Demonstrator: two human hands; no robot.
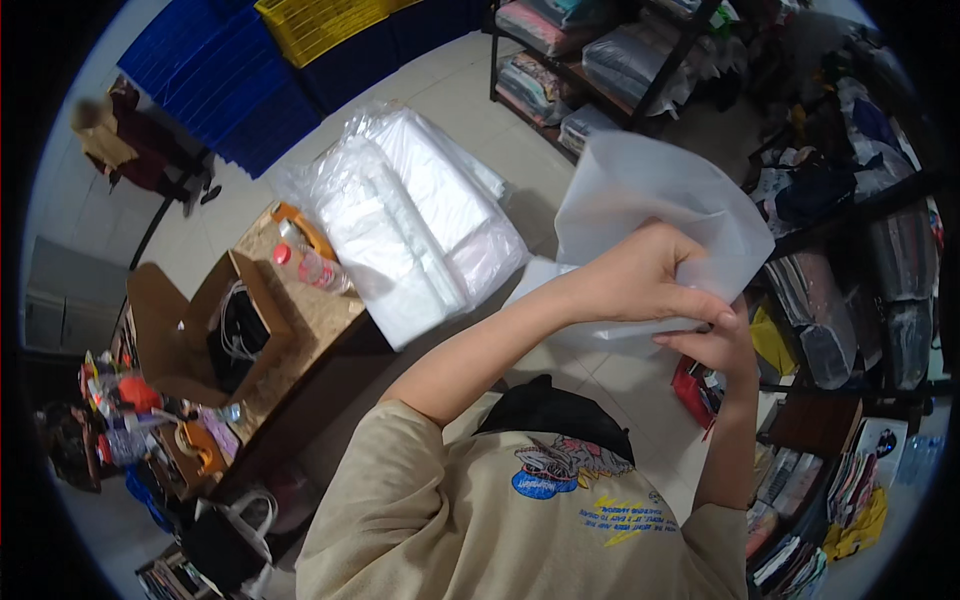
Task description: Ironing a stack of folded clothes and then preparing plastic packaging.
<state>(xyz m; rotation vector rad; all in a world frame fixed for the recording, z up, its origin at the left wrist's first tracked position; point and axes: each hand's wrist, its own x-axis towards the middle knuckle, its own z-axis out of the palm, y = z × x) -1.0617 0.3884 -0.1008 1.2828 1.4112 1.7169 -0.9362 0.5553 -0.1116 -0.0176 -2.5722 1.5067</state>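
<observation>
A translucent plastic bag [637, 187] is raised before me, its film spread upward and to the right. My left hand [667, 274] grips it, the thumb pointing right along the near edge and the other fingers curled into the film. Close below, my right hand [712, 345] is at the same edge, nearly touching the left thumb; part of its fingers is hidden behind the left hand and the film. To the left, clear-wrapped packs of white plastic bags [420, 225] lie at the end of a wooden table [322, 322].
An orange tape dispenser [304, 229], a red-capped bottle [311, 268] and an open cardboard box [262, 300] with a white cable stand on the table. Shelves of bagged garments [630, 60] rise ahead and right. Blue crates [217, 82] are stacked behind; a person [135, 142] is far left.
</observation>
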